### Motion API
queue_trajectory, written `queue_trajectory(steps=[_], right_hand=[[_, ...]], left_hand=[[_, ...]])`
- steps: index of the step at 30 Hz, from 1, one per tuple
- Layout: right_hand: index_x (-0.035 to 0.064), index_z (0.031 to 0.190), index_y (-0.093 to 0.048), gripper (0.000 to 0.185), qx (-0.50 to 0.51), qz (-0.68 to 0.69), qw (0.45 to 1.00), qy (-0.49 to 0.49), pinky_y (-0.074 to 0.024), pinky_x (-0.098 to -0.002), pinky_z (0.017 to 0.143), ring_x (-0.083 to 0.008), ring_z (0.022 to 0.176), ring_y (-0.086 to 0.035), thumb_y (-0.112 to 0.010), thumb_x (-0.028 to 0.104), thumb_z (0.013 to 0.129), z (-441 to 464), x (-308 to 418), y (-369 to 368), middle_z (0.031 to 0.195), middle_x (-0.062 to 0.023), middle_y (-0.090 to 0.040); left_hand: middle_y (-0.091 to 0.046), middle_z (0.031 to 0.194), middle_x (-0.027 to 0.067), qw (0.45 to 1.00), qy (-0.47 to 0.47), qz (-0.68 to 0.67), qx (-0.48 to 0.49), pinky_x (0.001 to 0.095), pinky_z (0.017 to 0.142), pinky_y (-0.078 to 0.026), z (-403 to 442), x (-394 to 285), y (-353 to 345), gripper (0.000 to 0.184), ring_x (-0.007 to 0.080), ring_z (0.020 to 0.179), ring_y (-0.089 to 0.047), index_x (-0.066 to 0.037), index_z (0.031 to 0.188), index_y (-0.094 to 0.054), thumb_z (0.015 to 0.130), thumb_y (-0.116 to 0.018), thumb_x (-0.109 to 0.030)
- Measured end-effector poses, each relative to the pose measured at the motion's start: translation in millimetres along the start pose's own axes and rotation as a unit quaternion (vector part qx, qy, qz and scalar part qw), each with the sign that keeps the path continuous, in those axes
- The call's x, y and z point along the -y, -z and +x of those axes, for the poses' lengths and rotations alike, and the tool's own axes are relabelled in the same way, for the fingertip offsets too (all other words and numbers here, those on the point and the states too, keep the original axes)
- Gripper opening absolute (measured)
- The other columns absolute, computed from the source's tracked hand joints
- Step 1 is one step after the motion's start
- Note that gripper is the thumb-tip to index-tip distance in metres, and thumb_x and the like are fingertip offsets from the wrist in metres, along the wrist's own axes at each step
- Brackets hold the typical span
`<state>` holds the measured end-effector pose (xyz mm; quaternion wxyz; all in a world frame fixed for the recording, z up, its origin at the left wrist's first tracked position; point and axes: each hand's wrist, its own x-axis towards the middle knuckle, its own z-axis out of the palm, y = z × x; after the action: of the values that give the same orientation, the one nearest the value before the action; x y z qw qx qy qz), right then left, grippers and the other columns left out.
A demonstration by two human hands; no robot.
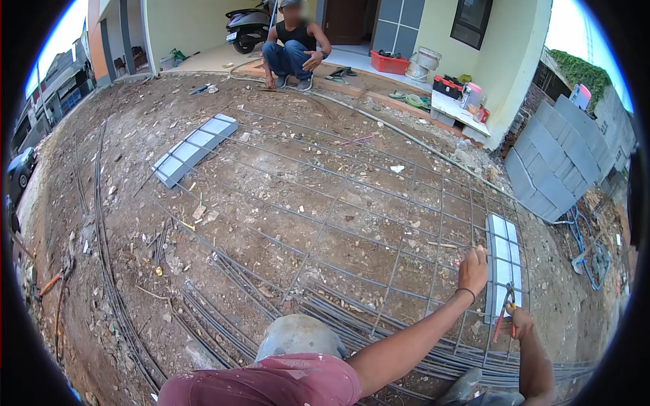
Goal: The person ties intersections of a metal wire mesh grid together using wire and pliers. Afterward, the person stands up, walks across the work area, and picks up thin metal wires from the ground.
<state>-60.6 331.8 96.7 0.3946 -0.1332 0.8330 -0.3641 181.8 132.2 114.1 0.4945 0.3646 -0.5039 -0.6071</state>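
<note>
Head camera, far left: what is entered?

– Orange-handled tool (51,284), one, on the soil; right of it, long dark rods (105,257), loosely bundled, running toward the lower edge

– Next along?

– Pale block (195,149), one, lying aslant, bars of the steel grid (391,286) crossing its top; crouched person (296,54), one, at the paving edge, an arm lowered to the ground

– Position of the grid?

– Mid-ground, above the soil, reaching from that block to the second block (502,237) at right; red crate (389,63), one, near the house wall behind

– Left hand (472,274)?

– At the bars just left of the second block, fingers bent; whether they grip a bar, cannot tell

– Then?

– Pincers (509,295), one pair, red-handled, head upward over the second block's near end; right hand (520,319), gripping them at the handle end

– Far right?

– Grey blocks (562,155), stacked; blue hose (579,243), coiled, beside them
</note>
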Motion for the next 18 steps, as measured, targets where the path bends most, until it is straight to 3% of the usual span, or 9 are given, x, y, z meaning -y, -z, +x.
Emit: queue_trajectory(steps=[6, 8, 10, 13, 18], right_hand=[[0.0074, 0.127, -0.056, 0.035, -0.030, -0.013, 0.999, -0.035, -0.0634, -0.0563, 0.066, -0.0423, 0.081, -0.074, -0.063, 0.031, 0.103, 2.1, -16.8, 17.0, 0.098, -0.0282, -0.071], [0.0066, 0.127, -0.055, 0.036, -0.036, -0.005, 0.999, -0.038, -0.0634, -0.0565, 0.066, -0.0433, 0.081, -0.074, -0.063, 0.032, 0.103, 8.3, -25.8, 27.7, 0.098, -0.0298, -0.071], [0.0080, 0.127, -0.055, 0.036, -0.053, -0.010, 0.997, -0.049, -0.0629, -0.0568, 0.065, -0.0438, 0.081, -0.074, -0.062, 0.034, 0.103, 15.8, -32.6, 35.5, 0.098, -0.0309, -0.070], [0.0084, 0.118, -0.060, 0.028, -0.059, -0.013, 0.997, -0.056, -0.0632, -0.0540, 0.062, -0.0401, 0.075, -0.074, -0.065, 0.030, 0.102, 21.9, -38.0, 43.3, 0.088, -0.0242, -0.070], [0.0093, 0.119, -0.061, 0.029, -0.062, -0.009, 0.997, -0.048, -0.0630, -0.0539, 0.062, -0.0386, 0.072, -0.073, -0.064, 0.033, 0.102, 17.6, -29.2, 34.5, 0.089, -0.0229, -0.070]], left_hand=[[-0.069, 0.102, 0.0295, 0.999, -0.005, 0.003, 0.051, 0.0556, 0.089, -0.048, -16.1, 2.4, -11.9, 0.051, 0.0491, 0.102, -0.064, -0.001, 0.103, -0.067, 0.111, -0.032, -0.037], [-0.070, 0.098, 0.0273, 0.999, -0.017, 0.009, 0.050, 0.0505, 0.089, -0.050, -20.3, 2.0, -15.9, 0.051, 0.0457, 0.100, -0.066, 0.001, 0.103, -0.068, 0.111, -0.034, -0.036], [-0.070, 0.100, 0.0277, 0.998, -0.026, 0.003, 0.052, 0.0530, 0.089, -0.049, -22.4, 3.9, -19.5, 0.050, 0.0468, 0.100, -0.065, 0.000, 0.102, -0.068, 0.111, -0.033, -0.036], [-0.070, 0.101, 0.0276, 0.997, -0.036, 0.008, 0.061, 0.0556, 0.090, -0.049, -24.0, 5.1, -20.0, 0.049, 0.0479, 0.101, -0.065, -0.002, 0.101, -0.067, 0.111, -0.033, -0.036], [-0.071, 0.101, 0.0267, 0.996, -0.029, 0.025, 0.075, 0.0562, 0.089, -0.049, -27.9, -1.2, -18.5, 0.049, 0.0478, 0.100, -0.065, -0.002, 0.100, -0.067, 0.111, -0.033, -0.035]])
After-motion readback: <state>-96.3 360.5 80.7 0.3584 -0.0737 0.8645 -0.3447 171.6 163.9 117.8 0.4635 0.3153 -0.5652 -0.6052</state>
